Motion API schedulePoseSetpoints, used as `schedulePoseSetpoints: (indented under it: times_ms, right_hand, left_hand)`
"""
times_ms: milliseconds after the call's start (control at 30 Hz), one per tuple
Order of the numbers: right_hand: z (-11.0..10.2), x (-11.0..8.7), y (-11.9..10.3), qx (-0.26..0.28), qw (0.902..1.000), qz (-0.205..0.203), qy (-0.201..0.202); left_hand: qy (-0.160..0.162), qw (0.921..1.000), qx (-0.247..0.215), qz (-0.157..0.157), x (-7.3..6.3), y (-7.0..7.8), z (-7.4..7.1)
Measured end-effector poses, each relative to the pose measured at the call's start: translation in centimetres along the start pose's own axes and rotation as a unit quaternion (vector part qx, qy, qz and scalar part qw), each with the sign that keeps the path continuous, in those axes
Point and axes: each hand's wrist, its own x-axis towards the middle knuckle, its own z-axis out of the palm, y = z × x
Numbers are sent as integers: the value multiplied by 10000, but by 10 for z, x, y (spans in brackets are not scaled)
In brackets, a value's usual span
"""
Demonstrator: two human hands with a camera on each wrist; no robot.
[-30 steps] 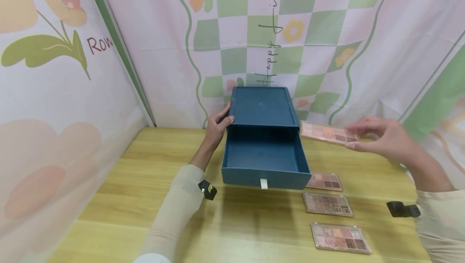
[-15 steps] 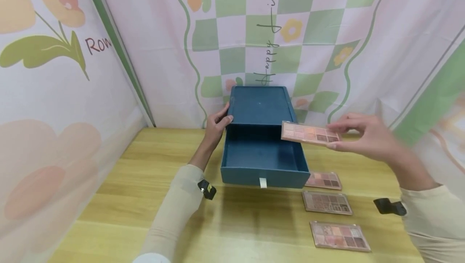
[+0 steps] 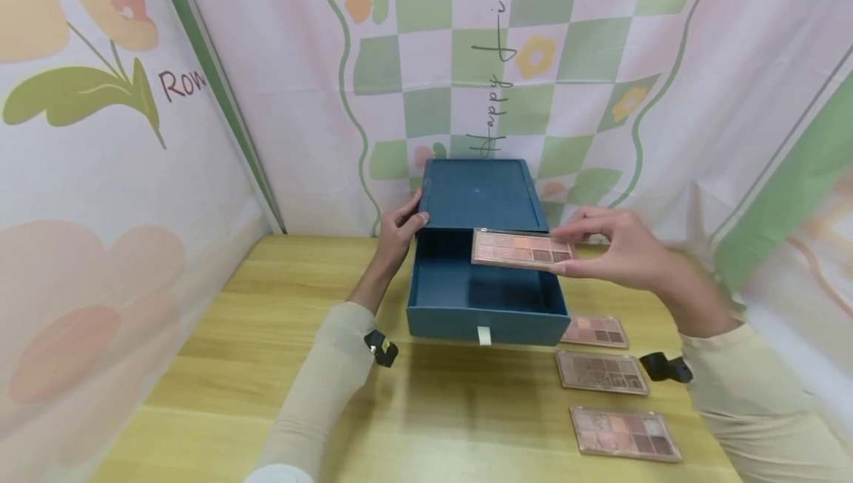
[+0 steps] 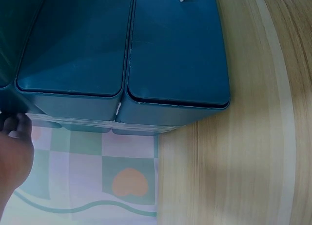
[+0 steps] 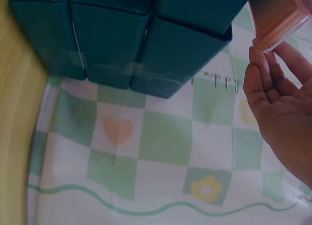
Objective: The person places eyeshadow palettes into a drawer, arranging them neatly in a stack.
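Out in front stands a stack of dark blue plastic drawers point(image 3: 480, 190), the top drawer point(image 3: 453, 324) pulled out with a white tab on its front. My left hand point(image 3: 397, 235) rests against the upper left side of the stack, thumb at the front edge. Between thumb and fingers my right hand point(image 3: 616, 250) pinches the right end of an eyeshadow palette point(image 3: 513, 247) with pink, orange and brown pans. The palette hangs over the open drawer, near its back, hiding part of the inside. The drawer's visible floor is bare. In the right wrist view the palette point(image 5: 278, 15) is partly cut off.
Several tiers of drawers point(image 4: 178, 49) show in the left wrist view. Three more palettes lie on the wooden table point(image 3: 266, 364) right of the stack: one point(image 3: 600, 331) partly behind the drawer, a middle one point(image 3: 603, 372), a nearest one point(image 3: 626, 433). A printed curtain point(image 3: 426, 61) hangs behind.
My right hand has carried the palette leftward, from beside the stack to over the open drawer. The left hand and the drawers have stayed in place.
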Motion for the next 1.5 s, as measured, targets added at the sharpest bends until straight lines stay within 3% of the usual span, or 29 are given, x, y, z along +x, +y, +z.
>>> schedulePoseSetpoints:
  times_ms: [267, 667, 1033, 1500]
  right_hand:
    - [16, 14, -10, -123, 9996, 126, -242]
    - [39, 31, -21, -92, 9979, -118, -632]
    - [56, 37, -29, -405, 9928, -79, -1122]
    - [67, 40, -34, -765, 9869, -145, -1414]
  left_hand:
    - [85, 9999, 111, 1, 1, 1, 3]
    - [127, 9999, 81, 15, 0, 1, 2]
    - [97, 9999, 38, -10, 0, 0, 2]
    - [31, 9999, 117, 54, 0, 0, 2]
